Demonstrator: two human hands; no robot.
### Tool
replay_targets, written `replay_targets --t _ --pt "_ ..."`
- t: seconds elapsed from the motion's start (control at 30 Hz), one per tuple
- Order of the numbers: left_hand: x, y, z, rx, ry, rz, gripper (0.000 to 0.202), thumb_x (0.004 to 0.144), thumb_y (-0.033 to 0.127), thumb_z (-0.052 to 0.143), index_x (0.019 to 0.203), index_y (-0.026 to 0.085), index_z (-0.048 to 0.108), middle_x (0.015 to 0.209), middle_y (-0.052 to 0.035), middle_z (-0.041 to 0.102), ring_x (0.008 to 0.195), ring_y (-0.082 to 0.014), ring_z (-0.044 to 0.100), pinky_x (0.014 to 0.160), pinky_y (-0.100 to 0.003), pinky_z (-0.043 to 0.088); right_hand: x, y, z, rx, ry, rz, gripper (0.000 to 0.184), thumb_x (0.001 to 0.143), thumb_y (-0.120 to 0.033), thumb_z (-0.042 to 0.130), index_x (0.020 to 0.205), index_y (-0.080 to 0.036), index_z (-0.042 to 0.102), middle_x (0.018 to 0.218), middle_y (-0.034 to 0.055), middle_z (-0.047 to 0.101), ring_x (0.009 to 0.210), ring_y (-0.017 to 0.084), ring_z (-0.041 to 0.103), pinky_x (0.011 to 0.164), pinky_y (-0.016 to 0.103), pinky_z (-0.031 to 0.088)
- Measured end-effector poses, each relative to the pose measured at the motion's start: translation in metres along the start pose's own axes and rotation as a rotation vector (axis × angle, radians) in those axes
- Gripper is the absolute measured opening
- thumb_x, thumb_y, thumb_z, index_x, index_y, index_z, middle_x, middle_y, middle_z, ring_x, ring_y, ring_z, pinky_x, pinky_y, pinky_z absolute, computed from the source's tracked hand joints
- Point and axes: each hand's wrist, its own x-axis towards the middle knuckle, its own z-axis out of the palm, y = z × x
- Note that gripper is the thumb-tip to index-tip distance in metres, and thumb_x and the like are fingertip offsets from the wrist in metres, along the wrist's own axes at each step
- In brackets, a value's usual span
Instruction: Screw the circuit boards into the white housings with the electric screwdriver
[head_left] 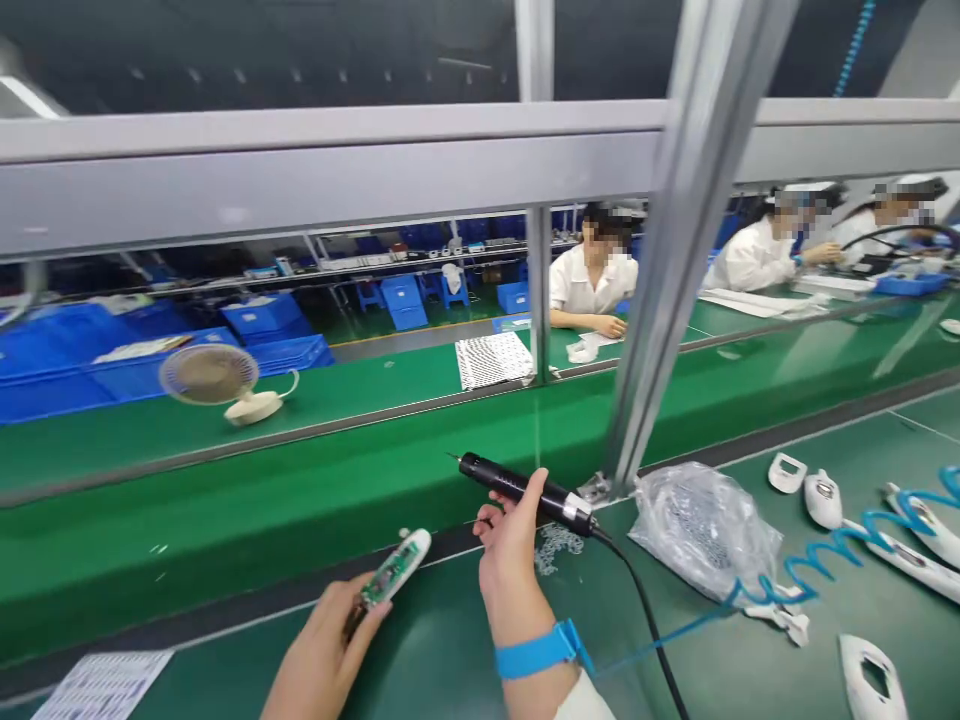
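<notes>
My left hand (324,640) is closed around the lower end of a narrow white plastic housing (422,543), which tilts up to the right. A green circuit board (391,575) shows inside its open face. In my right hand (511,565), near the mat's far edge, is a black electric screwdriver (491,474). Its thin bit points left, above and apart from the housing, and a black cord runs down from its rear end. A blue wrist strap (534,655) circles my right wrist. Small clear pieces (556,546) lie on the mat beside that hand.
A clear plastic bag (705,525) and several white plastic shells (870,675) lie at right, crossed by a blue coiled cord (817,545). A metal post (667,270) rises ahead. Printed paper (105,685) is at lower left. Across the green belt (315,475) sit co-workers in white.
</notes>
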Motion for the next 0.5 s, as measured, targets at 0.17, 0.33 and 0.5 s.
replay_targets --t 0.17,0.33,0.5 --pt "-0.04 0.007 0.001 -0.038 -0.193 0.047 0.031 0.09 0.055 0.057 0.119 0.045 0.065 0.106 -0.0041 0.067 0.094 -0.0258 0.068 0.079 -0.036 0.056 -0.018 0.048 -0.007 -0.125 -0.084 0.218 0.065 0.083 -0.079 0.048 0.075 -0.015 0.058 0.068 0.004 0.061 0.05 0.013 0.056 0.045 0.024 0.043" --pt "-0.044 0.001 -0.023 -0.041 -0.112 0.084 0.055 0.079 0.055 0.072 0.13 0.037 0.062 0.125 -0.0067 0.064 0.111 -0.0297 0.061 0.093 -0.04 0.051 -0.025 0.057 -0.014 -0.203 -0.074 0.198 0.05 0.085 -0.062 0.065 0.089 -0.012 0.059 0.078 0.0085 0.069 0.052 0.013 0.06 0.043 0.021 0.043" --pt "-0.052 -0.008 -0.045 -0.047 -0.141 -0.018 0.038 0.076 0.049 0.075 0.104 0.026 0.065 0.102 -0.0053 0.067 0.098 -0.0276 0.062 0.083 -0.038 0.047 -0.03 0.056 -0.013 -0.209 -0.05 0.207 0.035 0.094 -0.047 0.059 0.104 -0.014 0.055 0.092 0.0126 0.073 0.062 0.016 0.067 0.047 0.022 0.049"
